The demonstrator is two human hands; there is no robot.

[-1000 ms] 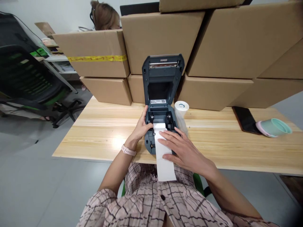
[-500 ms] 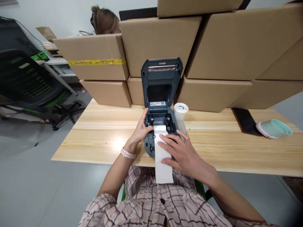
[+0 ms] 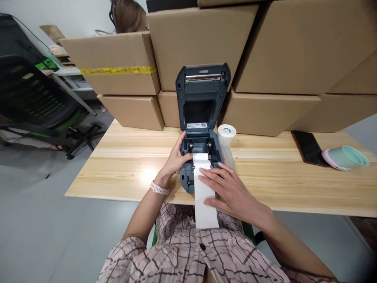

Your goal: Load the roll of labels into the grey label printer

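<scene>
A dark grey label printer (image 3: 187,181) stands on the table with its lid (image 3: 203,94) raised. A white strip of label paper (image 3: 205,214) runs from inside it, over its front and past the table edge towards my lap. My left hand (image 3: 175,159) grips the printer's left side, the thumb over the rim beside the paper and the fingers along the outside. My right hand (image 3: 226,190) lies with spread fingers over the strip and the printer's right front; its fingertips touch the paper. Beside the printer on the right stands a white paper roll (image 3: 226,131) with a clear wrapping.
Stacked cardboard boxes (image 3: 273,112) line the back of the wooden table (image 3: 123,173). On the right lie a dark phone (image 3: 308,147) and a mint-green cup (image 3: 347,156) on its side. A black office chair (image 3: 38,98) is at left. Another person's head (image 3: 129,15) shows behind the boxes.
The view has tilted down slightly, so the boxes and printer sit a little higher in the picture. Both hands keep nearly the same places on the printer and the paper.
</scene>
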